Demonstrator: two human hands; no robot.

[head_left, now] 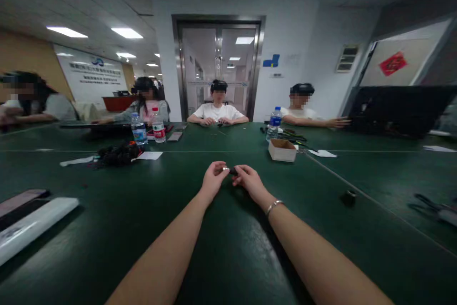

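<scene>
My left hand point(213, 179) and my right hand point(251, 182) meet just above the green table point(228, 229), fingertips close together. The left fingers pinch a small shiny silver piece point(225, 168). Between the right thumb and fingers sits a short black piece point(233, 171), end to end with the silver one. Whether the two are joined or apart I cannot tell; fingers cover much of both. A silver bracelet point(274, 207) circles my right wrist. Further right on the table stands a small dark cylinder with a metallic rim point(350, 196).
An open cardboard box point(282, 152) and a water bottle point(274, 124) stand ahead right. Ahead left are a tangled black bundle point(116, 153), two bottles point(158, 125) and a phone point(174, 136). A white packet point(35, 226) lies near left. Several people sit across the table.
</scene>
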